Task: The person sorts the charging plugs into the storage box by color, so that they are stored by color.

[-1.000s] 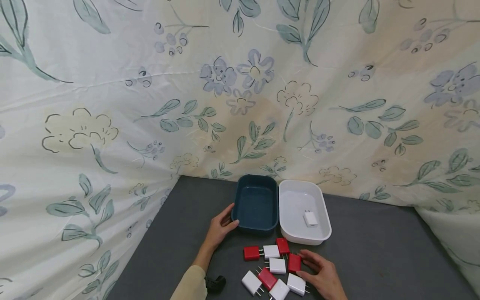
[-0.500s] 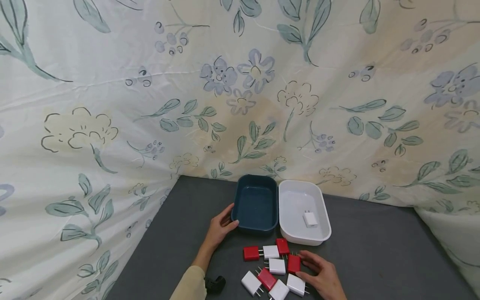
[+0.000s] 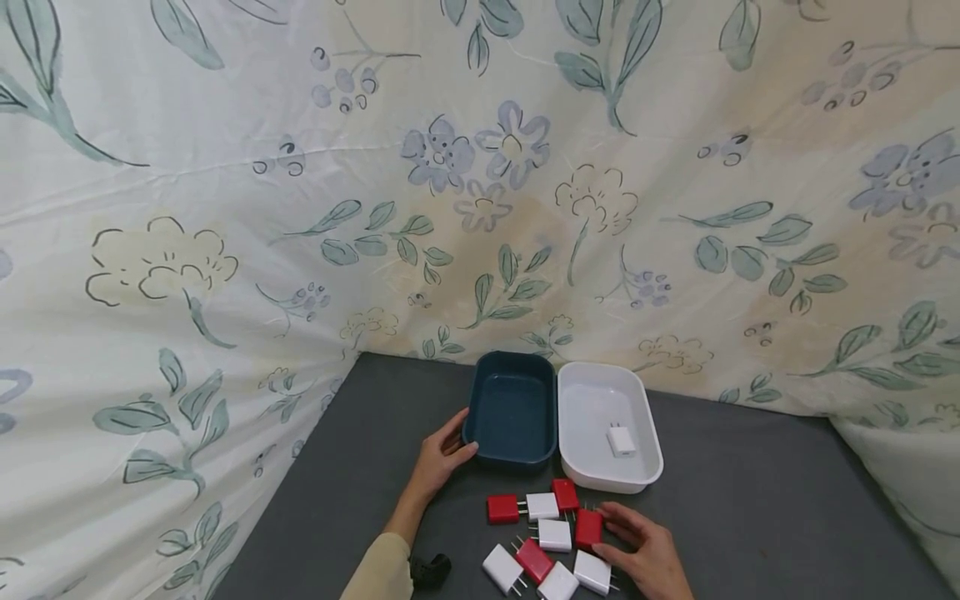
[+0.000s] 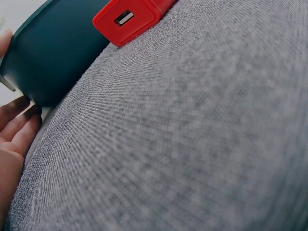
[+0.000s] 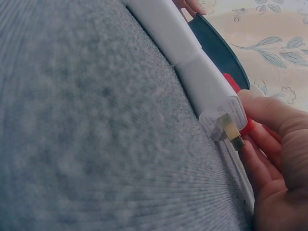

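My left hand (image 3: 437, 457) holds the near left corner of a dark blue bin (image 3: 513, 408), thumb by the rim and fingers along the side. Low in the head view, my right hand (image 3: 643, 546) pinches a red USB wall charger (image 3: 588, 528) between thumb and fingers. That charger is mostly hidden behind a white charger (image 5: 207, 89) in the right wrist view. Around it lie several more chargers with metal prongs, among them a white one (image 3: 554, 535), a red one (image 3: 534, 560) and another red one (image 3: 502, 509). The left wrist view shows a red charger's USB port (image 4: 126, 18).
A white bin (image 3: 600, 408) stands right beside the blue one, with one white charger (image 3: 621, 441) inside. Both sit on a dark grey cloth surface (image 3: 750, 492). Floral fabric (image 3: 480, 167) hangs behind and at the sides. A black strap-like object (image 3: 431, 572) lies by the left sleeve.
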`<state>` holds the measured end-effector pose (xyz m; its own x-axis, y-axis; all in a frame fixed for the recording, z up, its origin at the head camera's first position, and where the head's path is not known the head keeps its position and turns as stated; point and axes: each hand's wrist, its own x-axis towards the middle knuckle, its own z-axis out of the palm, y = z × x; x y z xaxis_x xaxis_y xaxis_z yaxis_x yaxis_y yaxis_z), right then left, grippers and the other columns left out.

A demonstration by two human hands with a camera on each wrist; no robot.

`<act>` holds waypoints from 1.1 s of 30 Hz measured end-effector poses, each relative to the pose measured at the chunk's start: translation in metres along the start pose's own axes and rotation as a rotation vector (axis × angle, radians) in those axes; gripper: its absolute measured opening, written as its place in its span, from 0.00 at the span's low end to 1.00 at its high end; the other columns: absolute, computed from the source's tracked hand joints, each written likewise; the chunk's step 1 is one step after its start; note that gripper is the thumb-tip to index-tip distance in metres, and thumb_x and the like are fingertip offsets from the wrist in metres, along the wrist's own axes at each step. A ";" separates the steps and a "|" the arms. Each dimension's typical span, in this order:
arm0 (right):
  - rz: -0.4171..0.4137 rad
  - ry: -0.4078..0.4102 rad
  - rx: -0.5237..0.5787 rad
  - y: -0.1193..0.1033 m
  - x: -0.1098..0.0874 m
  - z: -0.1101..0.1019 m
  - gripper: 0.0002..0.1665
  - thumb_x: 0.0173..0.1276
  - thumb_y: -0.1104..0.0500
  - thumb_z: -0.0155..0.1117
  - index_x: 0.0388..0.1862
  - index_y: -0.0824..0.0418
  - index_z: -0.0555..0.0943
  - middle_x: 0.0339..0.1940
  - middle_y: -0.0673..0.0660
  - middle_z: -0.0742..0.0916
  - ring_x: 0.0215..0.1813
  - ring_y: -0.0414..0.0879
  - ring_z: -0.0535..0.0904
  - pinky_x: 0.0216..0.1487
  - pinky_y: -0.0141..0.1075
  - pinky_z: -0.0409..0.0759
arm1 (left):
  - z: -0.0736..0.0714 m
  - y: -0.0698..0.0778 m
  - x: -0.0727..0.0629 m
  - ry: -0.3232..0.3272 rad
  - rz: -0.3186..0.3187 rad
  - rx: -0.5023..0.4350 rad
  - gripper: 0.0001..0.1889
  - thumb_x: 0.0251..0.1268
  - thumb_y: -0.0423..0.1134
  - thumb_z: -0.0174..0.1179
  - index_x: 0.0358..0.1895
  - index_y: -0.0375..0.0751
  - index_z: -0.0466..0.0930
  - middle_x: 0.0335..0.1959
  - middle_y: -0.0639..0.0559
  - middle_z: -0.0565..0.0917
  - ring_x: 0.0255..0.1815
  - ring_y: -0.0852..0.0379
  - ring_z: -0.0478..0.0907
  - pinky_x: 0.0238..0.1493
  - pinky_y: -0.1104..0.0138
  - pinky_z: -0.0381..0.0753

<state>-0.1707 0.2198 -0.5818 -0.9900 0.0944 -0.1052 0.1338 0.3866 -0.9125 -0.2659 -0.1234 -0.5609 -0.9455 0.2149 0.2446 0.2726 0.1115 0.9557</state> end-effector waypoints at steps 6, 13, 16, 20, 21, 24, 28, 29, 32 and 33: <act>-0.014 0.016 0.038 -0.003 -0.002 0.001 0.40 0.41 0.65 0.83 0.58 0.65 0.80 0.54 0.63 0.86 0.51 0.49 0.86 0.50 0.33 0.84 | -0.001 -0.002 0.000 -0.003 0.007 -0.011 0.35 0.65 0.38 0.64 0.73 0.35 0.61 0.72 0.33 0.65 0.70 0.35 0.67 0.66 0.45 0.68; -0.020 0.016 0.023 -0.007 -0.004 0.002 0.40 0.40 0.64 0.83 0.57 0.64 0.80 0.54 0.63 0.86 0.51 0.50 0.85 0.50 0.33 0.84 | 0.000 -0.003 -0.001 0.008 0.026 -0.009 0.35 0.64 0.36 0.64 0.73 0.34 0.61 0.71 0.32 0.65 0.69 0.35 0.68 0.65 0.45 0.69; -0.023 0.018 0.018 -0.009 -0.004 0.002 0.40 0.41 0.64 0.83 0.57 0.64 0.80 0.54 0.63 0.86 0.51 0.50 0.85 0.50 0.33 0.84 | -0.001 -0.003 -0.001 0.009 0.027 -0.007 0.35 0.65 0.37 0.64 0.73 0.34 0.61 0.72 0.32 0.65 0.69 0.35 0.67 0.65 0.44 0.68; -0.029 0.019 0.031 -0.011 -0.003 0.002 0.39 0.41 0.63 0.83 0.57 0.64 0.80 0.54 0.63 0.86 0.51 0.50 0.85 0.50 0.34 0.84 | -0.001 -0.003 0.000 0.007 0.025 -0.012 0.35 0.64 0.38 0.64 0.73 0.34 0.61 0.71 0.32 0.66 0.69 0.35 0.68 0.66 0.44 0.68; -0.031 0.021 0.034 -0.011 -0.002 0.002 0.39 0.41 0.64 0.83 0.57 0.64 0.80 0.54 0.63 0.86 0.51 0.50 0.85 0.50 0.34 0.84 | -0.001 -0.003 0.000 0.006 0.025 -0.014 0.35 0.64 0.38 0.64 0.73 0.34 0.61 0.71 0.32 0.66 0.69 0.35 0.68 0.66 0.44 0.68; -0.042 0.027 0.030 -0.013 -0.002 0.002 0.39 0.41 0.63 0.83 0.57 0.64 0.80 0.54 0.63 0.86 0.51 0.50 0.85 0.50 0.35 0.84 | -0.001 -0.002 0.001 0.005 0.027 -0.013 0.35 0.64 0.38 0.64 0.73 0.34 0.61 0.71 0.32 0.65 0.69 0.35 0.68 0.65 0.44 0.68; -0.058 0.028 0.028 -0.016 -0.002 0.004 0.39 0.41 0.63 0.83 0.56 0.64 0.80 0.53 0.63 0.86 0.50 0.49 0.86 0.49 0.34 0.84 | 0.000 -0.003 0.000 0.010 0.027 -0.006 0.35 0.64 0.37 0.64 0.73 0.35 0.62 0.71 0.33 0.66 0.69 0.36 0.69 0.65 0.45 0.69; -0.059 0.027 0.033 -0.016 -0.002 0.004 0.38 0.41 0.63 0.83 0.56 0.64 0.81 0.53 0.62 0.86 0.50 0.49 0.86 0.49 0.34 0.84 | -0.001 -0.002 -0.001 0.008 0.020 -0.008 0.35 0.64 0.37 0.64 0.73 0.35 0.62 0.72 0.33 0.66 0.69 0.37 0.68 0.65 0.46 0.69; -0.066 0.025 0.045 -0.019 -0.001 0.006 0.38 0.41 0.64 0.83 0.56 0.63 0.81 0.53 0.62 0.86 0.49 0.48 0.86 0.49 0.34 0.84 | -0.001 -0.002 -0.001 -0.001 0.005 -0.011 0.35 0.65 0.38 0.64 0.73 0.36 0.61 0.72 0.35 0.66 0.69 0.39 0.69 0.66 0.47 0.69; -0.074 0.023 0.043 -0.019 -0.001 0.006 0.38 0.41 0.64 0.83 0.56 0.64 0.81 0.53 0.62 0.86 0.49 0.48 0.86 0.49 0.34 0.84 | -0.001 -0.001 -0.001 -0.007 0.001 -0.015 0.35 0.65 0.39 0.64 0.73 0.36 0.61 0.72 0.35 0.66 0.69 0.40 0.69 0.66 0.48 0.69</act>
<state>-0.1721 0.2066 -0.5666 -0.9957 0.0884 -0.0278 0.0575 0.3535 -0.9337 -0.2655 -0.1244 -0.5622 -0.9441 0.2215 0.2442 0.2704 0.0968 0.9579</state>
